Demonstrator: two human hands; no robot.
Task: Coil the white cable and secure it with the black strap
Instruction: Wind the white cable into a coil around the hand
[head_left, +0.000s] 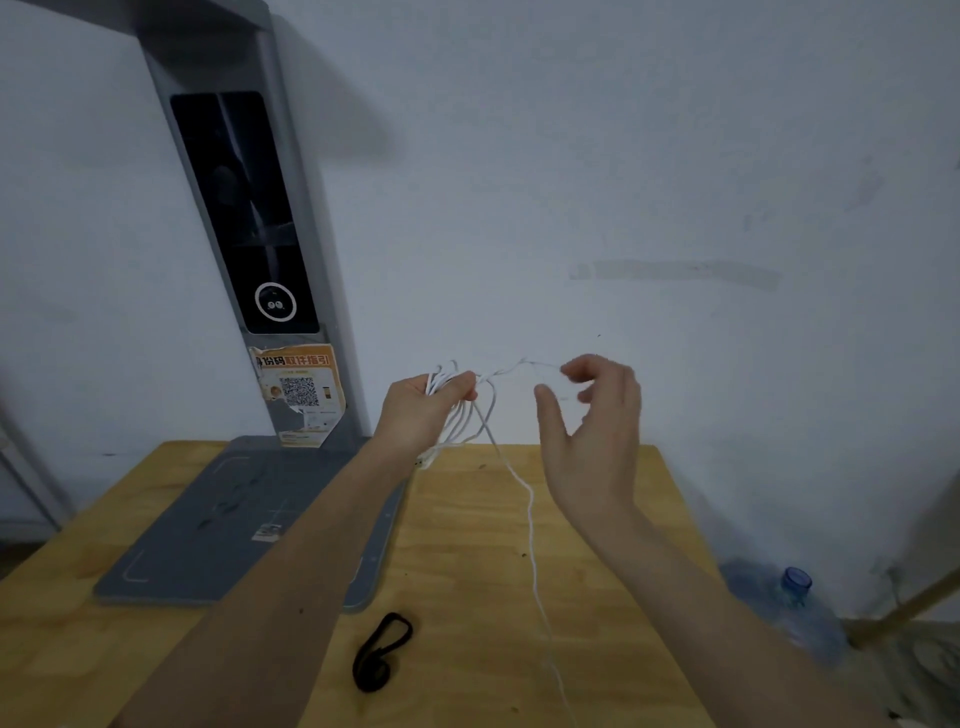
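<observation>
Both forearms raised above the wooden bench (597, 519), hands in front of a pale wall (623, 156).

Left hand (423, 410): grip closed around a bunch of loops of the white cable (531, 525). Loop tops stick up just above the fingers; loop bottoms hang below the hand toward the bench's far edge. A short twisted run of cable leads right from the left fingers to the right hand.

Right hand (592, 415): grip partly open, fingers curled, thumb spread down and apart from them. Fingertips (569, 371) sit at the end of the twisted run; motion blur there, so cannot tell whether they pinch the cable or only touch it.

One long loose strand drops from the bundle, passes between the two forearms, trails across the bench and runs off the bottom of the frame.

Black strap (382, 652): lying flat on the bench near the front, folded into a loose loop, just right of the left forearm, apart from the cable and from both hands.

Other things: grey stand (244, 525) with a flat base on the bench's left part and an upright column carrying a dark panel; orange sticker (301, 389) with a square code on the lower column. Blue water bottle (795, 608) on the floor beyond the bench's right edge, blurred
</observation>
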